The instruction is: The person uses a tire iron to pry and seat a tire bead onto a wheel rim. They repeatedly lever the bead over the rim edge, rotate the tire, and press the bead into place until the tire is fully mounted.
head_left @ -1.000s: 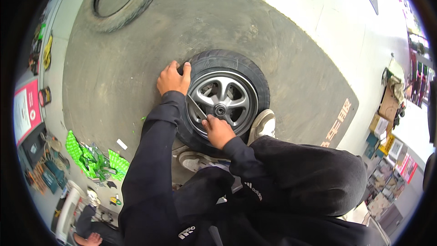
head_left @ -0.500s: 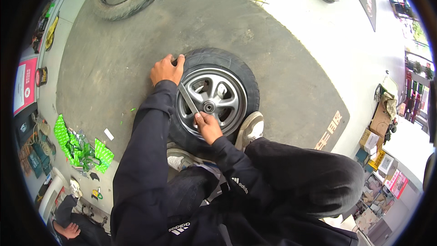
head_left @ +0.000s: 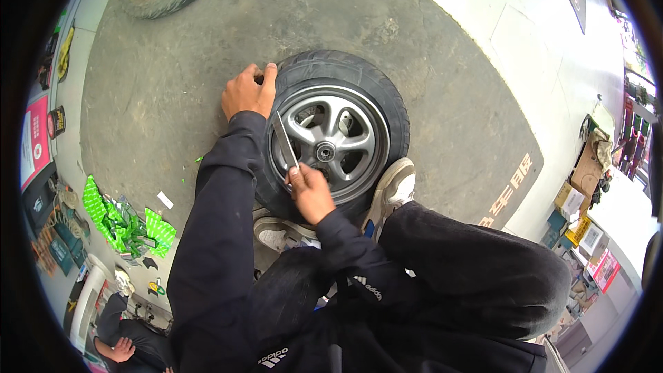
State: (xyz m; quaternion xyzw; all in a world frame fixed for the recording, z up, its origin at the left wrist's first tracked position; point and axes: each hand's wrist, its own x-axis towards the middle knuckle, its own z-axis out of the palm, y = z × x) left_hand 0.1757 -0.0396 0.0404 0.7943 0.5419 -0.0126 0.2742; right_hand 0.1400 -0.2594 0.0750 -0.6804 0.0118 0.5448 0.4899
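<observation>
Since the earlier frame the left hand (head_left: 247, 91) has kept its place on the tyre's upper-left shoulder, while the right hand (head_left: 310, 193) has drawn in a little toward the rim's lower-left edge. The small scooter wheel (head_left: 331, 139) lies flat on the concrete floor (head_left: 173, 62), a pale shoe (head_left: 394, 186) pressed against its near side. The right fingers are closed around the lower end of a flat metal lever (head_left: 284, 144). Its long axis runs up and slightly left from those fingers, across the silver rim toward the left fingers, which are curled over the black tyre. The lever's tip sits near the left fingers, at the rim's edge; the hub lies just right of the right fingers.
</observation>
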